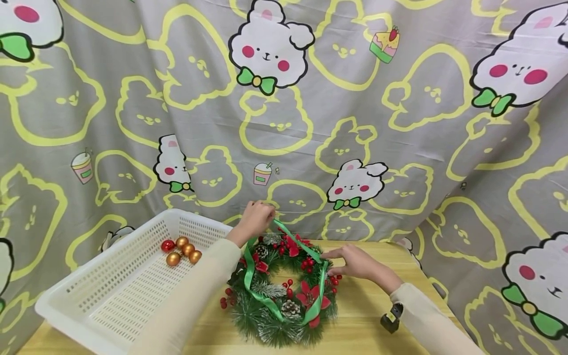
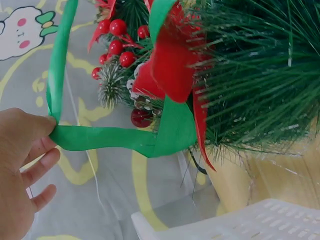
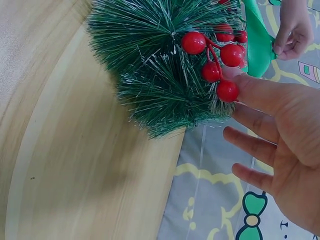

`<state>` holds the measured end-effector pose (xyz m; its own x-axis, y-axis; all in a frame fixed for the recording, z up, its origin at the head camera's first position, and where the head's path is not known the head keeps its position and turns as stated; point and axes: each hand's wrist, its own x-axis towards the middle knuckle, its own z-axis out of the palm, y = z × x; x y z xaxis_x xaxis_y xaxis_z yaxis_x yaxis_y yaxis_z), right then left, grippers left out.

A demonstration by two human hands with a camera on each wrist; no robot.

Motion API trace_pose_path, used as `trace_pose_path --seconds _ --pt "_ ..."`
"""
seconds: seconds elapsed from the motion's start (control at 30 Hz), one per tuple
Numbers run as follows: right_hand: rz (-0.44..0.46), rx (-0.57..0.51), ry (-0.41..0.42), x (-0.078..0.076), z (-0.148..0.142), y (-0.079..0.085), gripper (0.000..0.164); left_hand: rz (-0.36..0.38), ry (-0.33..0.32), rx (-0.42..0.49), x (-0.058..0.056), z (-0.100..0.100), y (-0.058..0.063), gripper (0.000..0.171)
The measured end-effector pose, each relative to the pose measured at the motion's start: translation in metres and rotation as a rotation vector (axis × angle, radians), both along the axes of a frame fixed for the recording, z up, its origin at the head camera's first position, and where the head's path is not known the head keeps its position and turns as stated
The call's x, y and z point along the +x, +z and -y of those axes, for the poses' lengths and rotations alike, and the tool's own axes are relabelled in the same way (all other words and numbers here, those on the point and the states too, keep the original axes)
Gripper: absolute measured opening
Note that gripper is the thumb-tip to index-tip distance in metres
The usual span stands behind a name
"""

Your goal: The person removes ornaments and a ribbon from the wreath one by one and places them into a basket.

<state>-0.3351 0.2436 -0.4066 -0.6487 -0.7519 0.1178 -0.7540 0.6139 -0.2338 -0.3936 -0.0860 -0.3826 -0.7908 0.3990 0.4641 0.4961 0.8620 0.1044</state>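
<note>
A round green wreath with red flowers, red berries and pine cones lies on the wooden table. A long green ribbon loops over it. My left hand is raised beyond the wreath's back left side, pinching the ribbon between thumb and fingers, the other fingers loosely bent. Between the hands the ribbon runs taut. At the wreath's right side, my right hand holds the ribbon at a sharp bend by thumb and index fingertips. In the right wrist view, red berries cover the thumb tip and the other fingers spread apart.
A white perforated basket stands left of the wreath, beneath the left forearm. Inside are several gold balls and a shiny red ball. A grey patterned curtain hangs behind the wooden table.
</note>
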Motion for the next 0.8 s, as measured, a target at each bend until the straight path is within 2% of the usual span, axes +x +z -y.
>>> trace_pose_path --seconds 0.17,0.33,0.53,0.67,0.8 --pt "-0.013 -0.009 -0.004 0.0 0.0 -0.001 0.047 0.022 0.019 0.011 -0.001 0.003 0.004 0.017" --pt "-0.04 0.001 0.011 -0.001 -0.001 -0.002 0.04 0.012 0.016 0.011 -0.001 0.004 0.011 0.029" --pt "-0.041 0.012 0.015 -0.002 0.0 -0.001 0.037 -0.017 0.015 0.111 -0.003 0.003 0.024 0.012" --pt "-0.04 0.018 0.013 -0.002 0.001 -0.001 0.037 -0.03 0.019 0.145 -0.003 0.003 0.034 0.009" --pt "-0.043 0.03 0.008 -0.001 0.001 0.0 0.036 -0.036 -0.006 0.16 -0.003 0.003 0.044 0.008"
